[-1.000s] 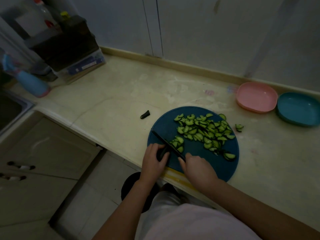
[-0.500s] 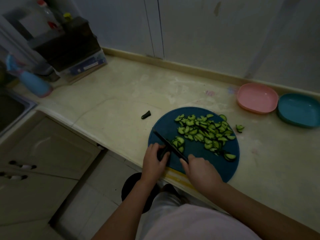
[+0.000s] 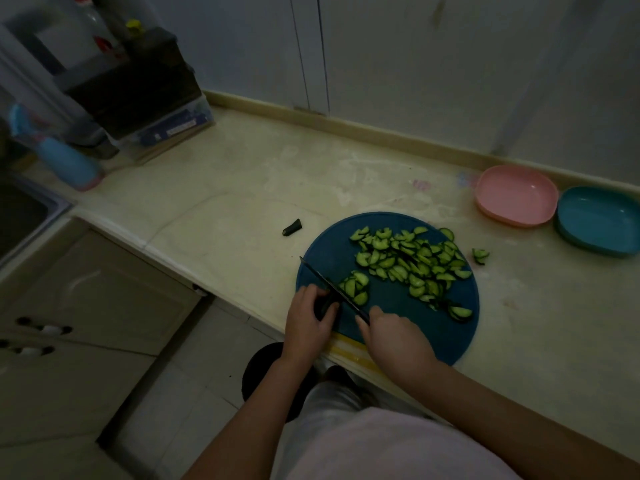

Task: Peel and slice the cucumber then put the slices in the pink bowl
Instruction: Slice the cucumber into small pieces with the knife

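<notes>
Left hand (image 3: pixel 308 322): curling around cucumber stub (image 3: pixel 324 305) on cutting board (image 3: pixel 391 308).
Right hand (image 3: pixel 394 336): gripping knife (image 3: pixel 332 289), blade resting beside stub.

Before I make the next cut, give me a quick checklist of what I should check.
1. Tool grip: ok. The right hand holds the knife by its handle, blade angled across the blue cutting board.
2. Fingers away from the blade: cannot tell. The left hand grips a short cucumber stub right beside the blade.
3. Everything kept on the board: not ok. A couple of stray slices lie on the counter to its right.
4. Destination ready: ok. The pink bowl sits empty beyond the board, next to a teal bowl.
5. Peeling: not ok. The cut slices show dark skin on their edges.
</notes>
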A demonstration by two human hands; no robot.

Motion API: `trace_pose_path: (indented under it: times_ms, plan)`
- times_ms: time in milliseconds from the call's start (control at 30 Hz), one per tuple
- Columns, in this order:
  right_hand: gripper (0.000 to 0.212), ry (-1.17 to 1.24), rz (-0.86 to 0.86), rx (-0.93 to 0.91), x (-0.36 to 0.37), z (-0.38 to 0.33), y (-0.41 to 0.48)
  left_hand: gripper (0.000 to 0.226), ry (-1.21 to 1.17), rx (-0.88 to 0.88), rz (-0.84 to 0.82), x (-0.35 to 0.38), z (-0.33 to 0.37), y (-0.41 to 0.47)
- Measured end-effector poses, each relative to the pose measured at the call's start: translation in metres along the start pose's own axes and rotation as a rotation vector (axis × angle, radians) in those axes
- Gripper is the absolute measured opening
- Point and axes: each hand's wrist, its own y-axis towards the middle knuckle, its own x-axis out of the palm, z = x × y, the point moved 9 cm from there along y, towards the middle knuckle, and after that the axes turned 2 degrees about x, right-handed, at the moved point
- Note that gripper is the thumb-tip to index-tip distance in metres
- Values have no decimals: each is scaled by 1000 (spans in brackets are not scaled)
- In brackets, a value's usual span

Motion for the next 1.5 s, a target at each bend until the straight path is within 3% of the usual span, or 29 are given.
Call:
trace_pose_path:
  times_ms: [900,1500]
  plan:
    - [38,67,8,11,-8,3,-9,20,8,-34,10,-2,-2,0]
    - [40,41,-21,54,2,6,0,17,7,37,-13,-4,-2,-5]
